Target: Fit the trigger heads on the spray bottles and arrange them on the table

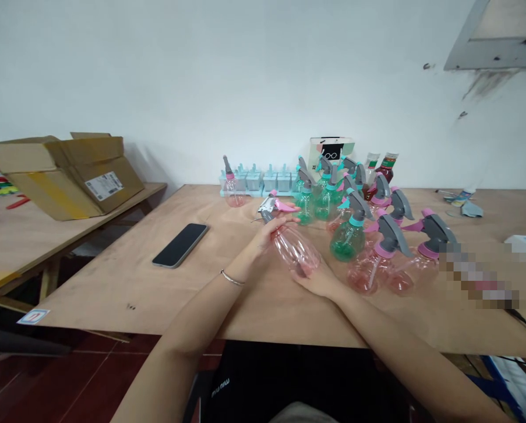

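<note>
A clear pink spray bottle point(294, 245) is held tilted above the table, its grey and pink spray head pointing away to the upper left. My left hand point(272, 231) is closed round its neck, just below the head. At the base, my right hand point(316, 278) cups the bottle from the right, fingers partly hidden behind it. Close by on the right stand several more spray bottles, among them a green one point(347, 239) and a pink one point(368, 270). Another pink bottle point(235, 191) with a grey and pink top stands behind, to the left.
A black phone point(180, 245) lies on the wooden table point(113, 282). Light-blue popsicle moulds point(254, 181), a printed box point(332, 150) and sauce bottles point(386, 167) stand along the wall. A cardboard box point(69, 176) sits on the left-hand table. A blurred-out object lies at right.
</note>
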{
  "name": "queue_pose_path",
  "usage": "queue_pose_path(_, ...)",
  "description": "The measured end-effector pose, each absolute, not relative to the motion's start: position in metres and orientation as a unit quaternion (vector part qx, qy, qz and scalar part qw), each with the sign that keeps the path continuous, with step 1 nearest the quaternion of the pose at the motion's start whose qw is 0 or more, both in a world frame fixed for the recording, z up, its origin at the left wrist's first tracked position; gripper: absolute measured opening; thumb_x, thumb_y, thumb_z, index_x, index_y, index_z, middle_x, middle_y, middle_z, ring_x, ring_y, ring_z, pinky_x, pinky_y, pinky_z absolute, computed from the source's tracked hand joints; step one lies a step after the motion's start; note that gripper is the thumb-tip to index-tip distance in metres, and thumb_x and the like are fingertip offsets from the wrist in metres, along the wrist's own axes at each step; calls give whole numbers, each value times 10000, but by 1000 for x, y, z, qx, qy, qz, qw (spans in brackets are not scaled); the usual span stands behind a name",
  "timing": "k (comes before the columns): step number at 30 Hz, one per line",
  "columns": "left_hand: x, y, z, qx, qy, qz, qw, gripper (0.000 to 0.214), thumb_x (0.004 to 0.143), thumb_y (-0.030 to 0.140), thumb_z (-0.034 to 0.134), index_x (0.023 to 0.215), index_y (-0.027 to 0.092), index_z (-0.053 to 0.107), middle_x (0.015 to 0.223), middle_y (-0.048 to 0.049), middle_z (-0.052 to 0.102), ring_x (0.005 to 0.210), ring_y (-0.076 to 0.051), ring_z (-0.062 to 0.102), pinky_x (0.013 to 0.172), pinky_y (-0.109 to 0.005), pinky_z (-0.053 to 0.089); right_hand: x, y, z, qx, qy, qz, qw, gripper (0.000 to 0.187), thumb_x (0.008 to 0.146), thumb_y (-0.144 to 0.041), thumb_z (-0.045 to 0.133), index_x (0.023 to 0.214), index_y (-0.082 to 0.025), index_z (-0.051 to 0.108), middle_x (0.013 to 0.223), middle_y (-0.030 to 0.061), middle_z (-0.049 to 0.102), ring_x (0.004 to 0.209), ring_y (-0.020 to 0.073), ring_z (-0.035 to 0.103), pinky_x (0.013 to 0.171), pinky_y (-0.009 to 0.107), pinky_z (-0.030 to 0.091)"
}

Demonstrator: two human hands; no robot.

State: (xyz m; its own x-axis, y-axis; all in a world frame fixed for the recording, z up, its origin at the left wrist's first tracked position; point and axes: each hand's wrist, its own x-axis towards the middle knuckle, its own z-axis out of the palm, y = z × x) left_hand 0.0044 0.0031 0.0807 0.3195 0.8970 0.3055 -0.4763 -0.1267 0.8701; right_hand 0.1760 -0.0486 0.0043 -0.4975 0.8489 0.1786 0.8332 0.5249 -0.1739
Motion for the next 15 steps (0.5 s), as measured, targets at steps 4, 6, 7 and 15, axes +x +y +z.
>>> queue_pose_path(4,15,15,94,555,284,613,485,294,699,365,742,901,168,665,891,-61,690,950,-221,657,904,-347,488,173,-55,10,-498,-860,60,99,676,937,-501,368,1482,-102,341,1552,161,310,1462,310,235,1190,510,176)
queue_pose_path(6,28,21,98,605,297,613,412,316,707,321,754,969,176,654,885,-57,679,945,-224,647,944,-373,472,172,-56,11,-499,-859,62,99,682,937,-502,372,1473,-81,354,1549,170,310,1467,306,222,1199,495,168)
queue_pose_path(7,36,25,99,631,294,601,392,375,708,301,759,1043,188,636,918,-56,676,913,-216,648,936,-379,480,172,-56,11,-500,-858,61,101,683,935,-497,382,1469,-72,360,1551,175,302,1469,301,217,1203,485,170)
queue_pose_path(15,91,59,77,692,269,587,323,566,721,292,756,1230,209,523,1273,-114,523,1134,-255,564,1018,-439,431,172,-56,12,-475,-865,87,136,648,927,-406,439,1446,-21,393,1543,175,309,1444,263,296,1210,410,225)
